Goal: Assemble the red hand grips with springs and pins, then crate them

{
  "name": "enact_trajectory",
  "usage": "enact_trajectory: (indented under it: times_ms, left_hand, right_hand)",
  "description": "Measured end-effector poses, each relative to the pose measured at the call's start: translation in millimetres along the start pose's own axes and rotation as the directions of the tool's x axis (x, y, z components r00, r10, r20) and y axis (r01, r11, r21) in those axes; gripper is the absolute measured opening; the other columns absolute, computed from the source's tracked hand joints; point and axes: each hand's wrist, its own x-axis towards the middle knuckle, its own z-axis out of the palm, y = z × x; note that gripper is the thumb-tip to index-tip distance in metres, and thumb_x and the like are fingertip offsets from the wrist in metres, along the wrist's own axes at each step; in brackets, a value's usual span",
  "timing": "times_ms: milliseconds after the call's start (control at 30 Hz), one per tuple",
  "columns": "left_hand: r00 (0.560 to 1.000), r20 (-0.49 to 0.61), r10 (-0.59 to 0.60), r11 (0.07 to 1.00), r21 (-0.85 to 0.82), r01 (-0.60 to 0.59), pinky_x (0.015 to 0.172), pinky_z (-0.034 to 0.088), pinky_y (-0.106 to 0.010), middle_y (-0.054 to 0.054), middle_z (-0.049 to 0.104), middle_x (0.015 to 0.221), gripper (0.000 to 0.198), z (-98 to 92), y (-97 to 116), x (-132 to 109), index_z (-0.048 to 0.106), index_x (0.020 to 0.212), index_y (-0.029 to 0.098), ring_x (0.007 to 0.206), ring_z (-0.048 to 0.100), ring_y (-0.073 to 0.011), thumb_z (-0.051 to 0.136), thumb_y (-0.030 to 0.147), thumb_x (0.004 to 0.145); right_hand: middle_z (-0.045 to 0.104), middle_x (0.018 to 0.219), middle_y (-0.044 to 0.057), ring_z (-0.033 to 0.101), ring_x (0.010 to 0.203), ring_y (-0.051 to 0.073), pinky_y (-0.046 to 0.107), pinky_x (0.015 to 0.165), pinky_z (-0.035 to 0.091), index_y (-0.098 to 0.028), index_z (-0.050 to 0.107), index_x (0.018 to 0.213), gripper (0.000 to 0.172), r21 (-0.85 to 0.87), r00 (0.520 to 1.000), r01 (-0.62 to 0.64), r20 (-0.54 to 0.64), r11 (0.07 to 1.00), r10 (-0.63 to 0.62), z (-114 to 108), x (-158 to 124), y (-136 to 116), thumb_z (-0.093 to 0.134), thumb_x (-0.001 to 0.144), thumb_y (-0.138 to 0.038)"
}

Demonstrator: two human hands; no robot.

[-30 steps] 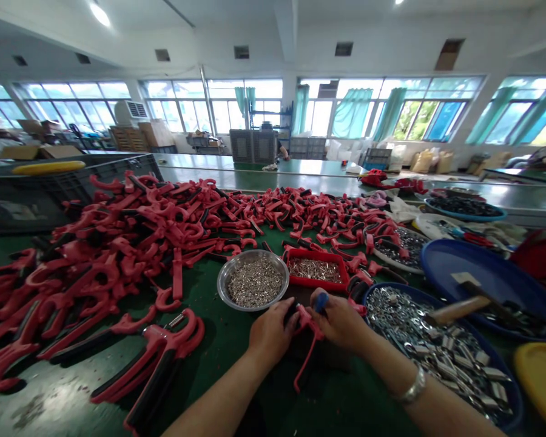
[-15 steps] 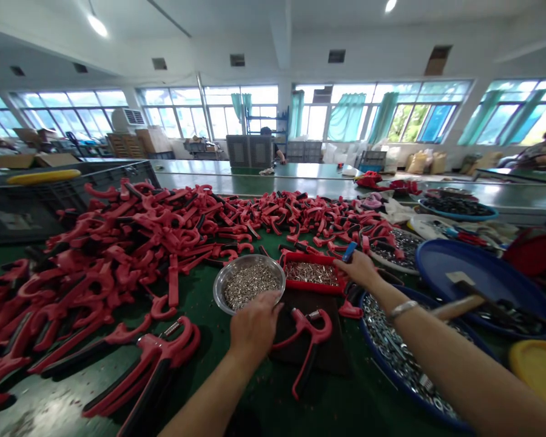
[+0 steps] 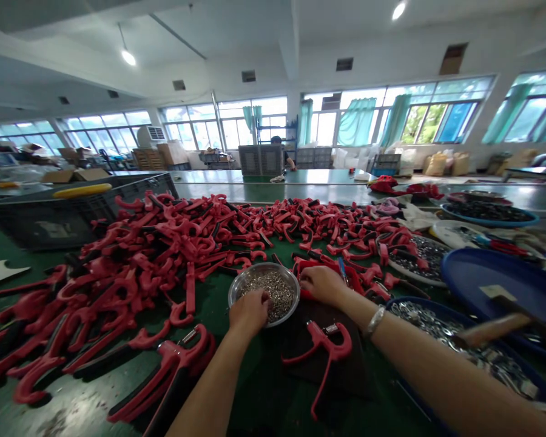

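Observation:
My left hand (image 3: pixel 250 314) reaches over the near left rim of a round metal bowl (image 3: pixel 233 291), fingers bunched at the small metal pieces (image 3: pixel 273 285) in it. Whatever it pinches is too small to make out. My right hand (image 3: pixel 325 284) dips into the red tray (image 3: pixel 355 280), fingers curled down; their tips and any held piece are hidden. A slim blue object (image 3: pixel 343 270) stands at the tray just behind that hand. Below both hands, a red plier-like clamp (image 3: pixel 330 346) with a coil spring lies on a dark mat (image 3: pixel 355 382).
Red clamp parts (image 3: pixel 155 255) are heaped across the left and back. More sprung clamps (image 3: pixel 182 358) lie at front left. At right, a blue basin (image 3: pixel 403 303) holds shiny metal parts, near a hammer (image 3: pixel 491 331) and a blue dish (image 3: pixel 468 273). A grey crate (image 3: pixel 50 224) stands left.
My right hand has come away from the blue object and moved left into the red tray. My left hand has shifted from the bowl's near right rim to its left side. The view has turned slightly left.

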Motion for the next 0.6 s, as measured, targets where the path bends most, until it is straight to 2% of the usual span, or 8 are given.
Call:
enact_trajectory:
  times_ms: [67,133,233,333,433,533,600]
  left_hand:
    - [1.0,-0.016,-0.009,1.0,-0.009,0.009,0.064,0.042,-0.029,-0.001,0.068,0.092,0.019,-1.6,-2,-1,0.062,0.087,0.028,0.085,0.062,-0.0218,0.048,0.037,0.08]
    - [0.999,-0.033,-0.011,1.0,-0.02,0.011,0.064,0.042,-0.029,0.0,0.068,0.092,0.018,-3.2,-4,-1,0.062,0.087,0.028,0.086,0.061,-0.0218,0.049,0.038,0.08]
    - [0.996,-0.091,-0.023,0.996,-0.089,0.015,0.065,0.042,-0.027,0.002,0.068,0.094,0.017,-4.5,-8,-3,0.062,0.089,0.03,0.088,0.061,-0.0204,0.049,0.036,0.08]
    - [0.989,-0.143,-0.046,0.987,-0.161,0.022,0.066,0.041,-0.026,0.003,0.068,0.096,0.018,-4.6,-9,-3,0.062,0.092,0.031,0.088,0.061,-0.0185,0.048,0.035,0.082]
    - [0.992,-0.12,-0.039,0.991,-0.131,0.024,0.064,0.041,-0.026,0.002,0.068,0.093,0.017,-3.7,-7,-4,0.063,0.091,0.031,0.086,0.062,-0.0191,0.05,0.036,0.081]
    - [0.992,-0.122,-0.017,0.994,-0.109,0.004,0.064,0.041,-0.025,0.001,0.068,0.092,0.017,-2.7,-5,-4,0.063,0.09,0.028,0.085,0.061,-0.0185,0.049,0.033,0.082]
    - [0.989,-0.148,-0.001,0.987,-0.156,-0.023,0.066,0.042,-0.024,0.0,0.068,0.094,0.017,-2.3,-5,-4,0.063,0.09,0.026,0.085,0.061,-0.0168,0.048,0.03,0.083]
  right_hand:
    - [0.061,0.103,0.005,0.056,0.096,0.018,0.033,0.082,0.044,-0.021,0.06,0.1,0.023,0.01,0.992,0.11,0.055,0.994,-0.111,9,5,-30,0.049,0.086,-0.036]
    - [0.058,0.106,0.006,0.056,0.094,0.018,0.038,0.081,0.045,-0.017,0.057,0.104,0.025,0.004,0.983,0.155,0.104,0.988,-0.154,17,12,-52,0.051,0.086,-0.034]
    - [0.055,0.108,0.007,0.056,0.092,0.018,0.039,0.079,0.047,-0.015,0.054,0.107,0.027,-0.002,0.978,0.163,0.135,0.987,-0.161,24,22,-66,0.052,0.086,-0.032]
    - [0.056,0.107,0.006,0.055,0.093,0.018,0.039,0.08,0.046,-0.016,0.055,0.105,0.024,0.025,0.977,0.17,0.123,0.985,-0.172,27,25,-63,0.051,0.086,-0.031]
    - [0.06,0.101,0.005,0.057,0.091,0.018,0.039,0.08,0.046,-0.015,0.059,0.096,0.021,0.103,0.976,0.19,0.083,0.976,-0.199,31,24,-52,0.053,0.085,-0.032]
    - [0.065,0.093,0.004,0.059,0.09,0.017,0.033,0.081,0.045,-0.017,0.065,0.09,0.014,0.223,0.973,0.226,-0.005,0.948,-0.23,36,22,-42,0.057,0.081,-0.026]
    - [0.068,0.09,0.002,0.06,0.088,0.016,0.027,0.081,0.044,-0.019,0.068,0.088,0.015,0.305,0.968,0.252,-0.077,0.918,-0.24,37,19,-36,0.057,0.078,-0.02]
